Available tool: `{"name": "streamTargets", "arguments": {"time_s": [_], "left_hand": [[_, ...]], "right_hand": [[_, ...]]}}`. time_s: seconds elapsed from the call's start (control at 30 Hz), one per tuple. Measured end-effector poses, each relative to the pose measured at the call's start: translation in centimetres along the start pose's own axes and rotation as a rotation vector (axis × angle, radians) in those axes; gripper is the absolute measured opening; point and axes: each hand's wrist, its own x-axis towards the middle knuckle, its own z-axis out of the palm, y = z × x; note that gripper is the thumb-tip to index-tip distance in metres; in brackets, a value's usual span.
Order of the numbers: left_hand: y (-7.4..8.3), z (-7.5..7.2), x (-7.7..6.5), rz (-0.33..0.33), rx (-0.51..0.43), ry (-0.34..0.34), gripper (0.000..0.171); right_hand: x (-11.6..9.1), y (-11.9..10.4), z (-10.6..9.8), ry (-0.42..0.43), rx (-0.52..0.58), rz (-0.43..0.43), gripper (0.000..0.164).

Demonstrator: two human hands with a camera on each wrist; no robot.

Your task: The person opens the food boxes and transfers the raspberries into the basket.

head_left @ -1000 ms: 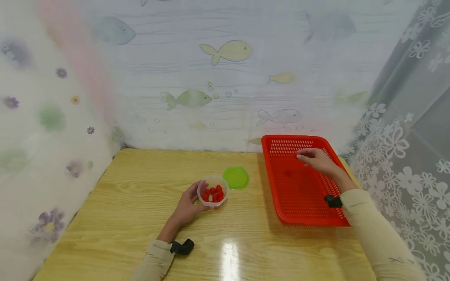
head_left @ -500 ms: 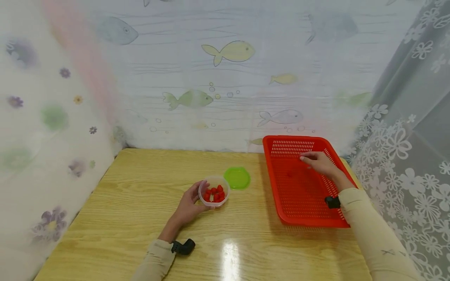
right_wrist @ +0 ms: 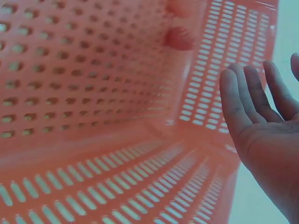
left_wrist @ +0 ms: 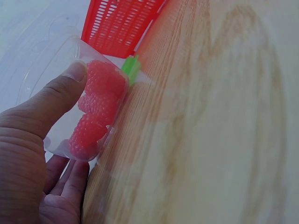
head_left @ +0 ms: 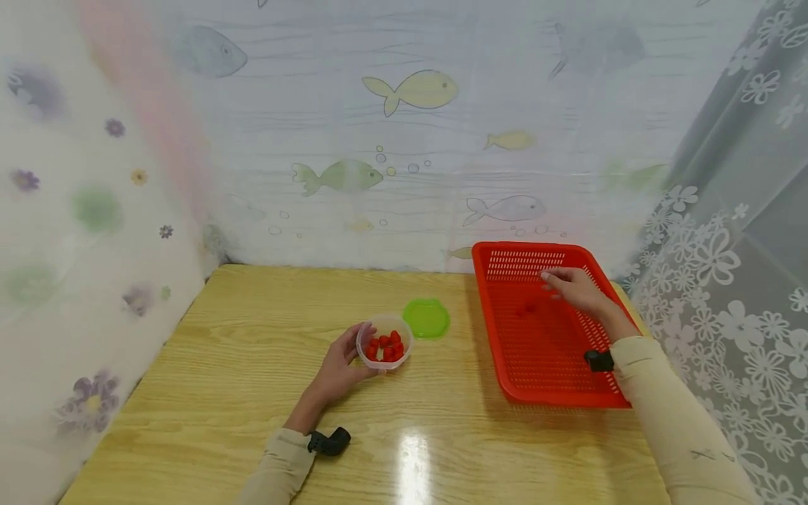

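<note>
Red plastic first: a slotted basket takes up the right of the tabletop, and over its far half hangs the right hand. Its fingers are loosely extended and parted, nothing between them, as the right wrist view shows. Below, on the basket floor, lie two loose red berries, close to each other and short of the far wall.

Across to the left hand, and this one has a grip! Its fingers curve round a clear plastic tub, thumb pressed on the near side, the others reaching round the far side. Inside, a cluster of red berries sits at the bottom, bumpy like raspberries, with the tub's mouth uncovered. The tub is right down at the tabletop, though whether its base sits flat is hard to say.

Just beyond it lies a bright green lid, between tub and basket. Beige sleeves cover both arms, a black device on each wrist. Pale fish decorate the wall covering behind.
</note>
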Motion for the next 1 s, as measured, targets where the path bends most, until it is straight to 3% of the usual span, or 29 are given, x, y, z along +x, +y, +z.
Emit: {"name": "streamTargets", "arguments": {"time_s": [0.23,0.43,0.7,1.0], "left_hand": [[0.0,-0.1,0.1,0.014,0.002,-0.009,0.084],[0.0,-0.1,0.0,0.003,0.029,-0.005,0.086],[0.1,0.0,0.1,0.012,0.003,-0.006,0.084],[0.0,-0.1,0.2,0.005,-0.004,-0.005,0.084]], "right_hand": [[-1.0,-2.8,-0.6,-0.003,-0.046,-0.055,0.061],[-2.8,-6.7,0.1,0.025,-0.047,-0.212,0.052],[-6.3,-11.4,3.9,0.055,0.062,-0.416,0.031],[-9.2,-14.9,9.8,-0.072,0.211,-0.587,0.030]]}}
